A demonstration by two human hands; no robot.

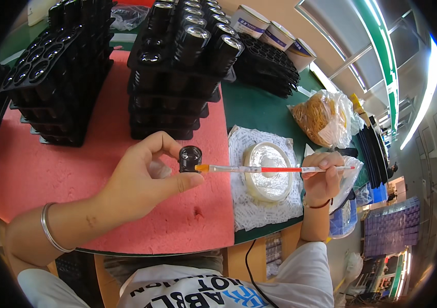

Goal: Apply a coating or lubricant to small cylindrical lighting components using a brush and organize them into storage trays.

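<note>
A: Clock centred on the held piece. What step is in hand, seen from where we stand?

B: Brushwork, I judge. Black cylinder (190, 159), glossy: one, at the hub, held above the pink mat (167, 233). Left hand (139, 172), at 9 o'clock: thumb and forefinger pinched narrow about it. Right hand (324, 179), at 3 o'clock: fingers closed round the handle of one slender brush (280, 169), its orange tip seemingly touching the cylinder's right side.

A: And the next move?

B: Calls, I would say, for a steady left pinch, perhaps a slight turn of the piece, and light brush pressure.

A: Counts, please.

B: Round white dish (267, 198), 3 o'clock, on a printed sheet (241, 210): one. Tall tray stacks, black: two, the first stack (49, 100) at 10 o'clock, the second stack (162, 105) at 12, topped with upright cylinders (193, 43), several, overlapping, not countable. Honeycomb trays (267, 66), 1 o'clock: one pile. Tins (249, 21) behind: three. Bag of tan bands (316, 118), between 2 and 3: one.
</note>
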